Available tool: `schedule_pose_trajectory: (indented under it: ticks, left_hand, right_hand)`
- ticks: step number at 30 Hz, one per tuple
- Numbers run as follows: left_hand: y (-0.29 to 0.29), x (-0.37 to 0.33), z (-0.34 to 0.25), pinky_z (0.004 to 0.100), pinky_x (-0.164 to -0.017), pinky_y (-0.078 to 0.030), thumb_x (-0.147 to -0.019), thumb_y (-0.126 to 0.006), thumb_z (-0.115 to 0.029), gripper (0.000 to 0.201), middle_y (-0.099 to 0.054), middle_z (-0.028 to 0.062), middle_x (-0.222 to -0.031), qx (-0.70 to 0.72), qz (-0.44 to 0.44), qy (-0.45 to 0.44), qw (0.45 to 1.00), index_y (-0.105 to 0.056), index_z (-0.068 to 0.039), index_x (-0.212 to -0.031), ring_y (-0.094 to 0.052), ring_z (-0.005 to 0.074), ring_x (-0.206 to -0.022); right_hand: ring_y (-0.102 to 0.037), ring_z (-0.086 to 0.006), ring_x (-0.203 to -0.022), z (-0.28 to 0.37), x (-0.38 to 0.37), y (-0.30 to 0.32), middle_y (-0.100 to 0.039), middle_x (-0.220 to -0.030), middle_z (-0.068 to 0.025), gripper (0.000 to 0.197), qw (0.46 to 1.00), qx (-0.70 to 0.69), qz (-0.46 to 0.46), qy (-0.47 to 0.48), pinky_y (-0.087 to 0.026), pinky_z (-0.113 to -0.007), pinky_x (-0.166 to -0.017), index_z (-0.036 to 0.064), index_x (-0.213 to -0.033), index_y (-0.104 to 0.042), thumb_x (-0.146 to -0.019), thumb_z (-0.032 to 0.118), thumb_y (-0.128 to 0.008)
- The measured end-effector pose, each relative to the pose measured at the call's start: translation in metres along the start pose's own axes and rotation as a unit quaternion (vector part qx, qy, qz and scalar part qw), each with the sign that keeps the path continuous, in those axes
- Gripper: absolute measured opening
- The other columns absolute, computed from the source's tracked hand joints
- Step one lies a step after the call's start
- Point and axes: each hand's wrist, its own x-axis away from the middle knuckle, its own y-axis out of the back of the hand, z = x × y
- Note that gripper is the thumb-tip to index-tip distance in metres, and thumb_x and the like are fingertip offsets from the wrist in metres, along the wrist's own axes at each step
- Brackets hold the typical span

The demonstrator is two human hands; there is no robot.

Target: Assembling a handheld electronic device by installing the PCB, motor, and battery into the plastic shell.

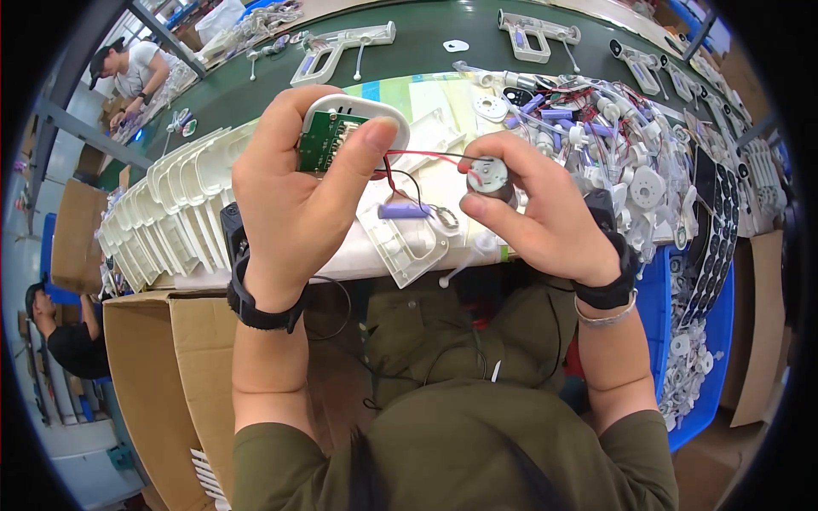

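Note:
My left hand (294,200) is closed on a green circuit board (315,143) set against a rounded white plastic cover (394,126), the thumb pressing over the board's face. Between thumb and fingers, my right hand (550,204) pinches a small round motor (489,175), its wired end facing up. Red and black wires (430,154) stretch from the board to the motor. Below them, a purple cylindrical battery (403,210) lies by a white plastic handle shell (400,260) on the table. Whether the battery is joined to the board's wires, I cannot tell.
Stacked white shells (175,217) line the left. A heap of motors, batteries and wires (588,128) covers the right, above a blue bin (656,324). Assembled handles (341,44) lie on the green belt (417,51). A cardboard box (141,366) stands lower left; two people work farther left.

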Motion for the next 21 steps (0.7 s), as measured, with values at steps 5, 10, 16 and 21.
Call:
schedule_pose_trajectory:
  ticks: [5, 10, 16, 21]
  left_hand:
    - [-0.004, -0.017, -0.002, 0.0198, -0.056, -0.044, -0.079, -0.071, -0.016, 0.025, -0.063, 0.0045, -0.073, -0.048, -0.037, -0.014, 0.998, -0.058, 0.002, -0.092, -0.056, 0.0059, -0.065]
    - [-0.029, -0.022, -0.020, 0.0223, -0.057, -0.044, -0.082, -0.066, -0.012, 0.019, -0.061, 0.0052, -0.070, -0.094, -0.026, -0.051, 0.994, -0.058, 0.002, -0.093, -0.055, 0.0082, -0.063]
    - [-0.022, 0.014, 0.018, 0.0206, -0.053, -0.042, -0.092, -0.051, -0.014, 0.020, -0.053, 0.0025, -0.078, -0.018, -0.079, 0.098, 0.992, -0.049, 0.002, -0.105, -0.049, 0.0073, -0.065]
    - [-0.032, 0.006, 0.025, 0.0201, -0.053, -0.043, -0.092, -0.053, -0.017, 0.022, -0.055, 0.0046, -0.081, -0.056, -0.020, 0.068, 0.996, -0.050, 0.001, -0.103, -0.051, 0.0079, -0.066]
  right_hand:
    - [-0.039, -0.0048, -0.058, 0.012, -0.010, 0.008, -0.048, -0.072, 0.0016, 0.024, 0.999, -0.020, 0.026, -0.002, -0.035, -0.022, -0.052, 0.0042, -0.092, -0.052, -0.076, 0.014, -0.067]
    - [-0.054, -0.0168, -0.058, 0.008, 0.012, -0.022, -0.055, -0.069, -0.0113, 0.036, 0.993, 0.039, -0.067, -0.091, -0.044, -0.031, -0.055, 0.0051, -0.095, -0.055, -0.071, 0.023, -0.074]
    - [-0.059, -0.0313, -0.073, -0.013, 0.009, -0.050, -0.057, -0.077, -0.0122, 0.023, 0.983, 0.161, -0.082, -0.010, -0.048, -0.040, -0.062, 0.0057, -0.089, -0.052, -0.068, 0.011, -0.059]
    - [-0.059, -0.0328, -0.075, -0.021, 0.022, -0.034, -0.057, -0.080, -0.0132, 0.024, 0.985, 0.120, -0.127, -0.004, -0.047, -0.041, -0.061, 0.0039, -0.090, -0.050, -0.070, 0.014, -0.061]
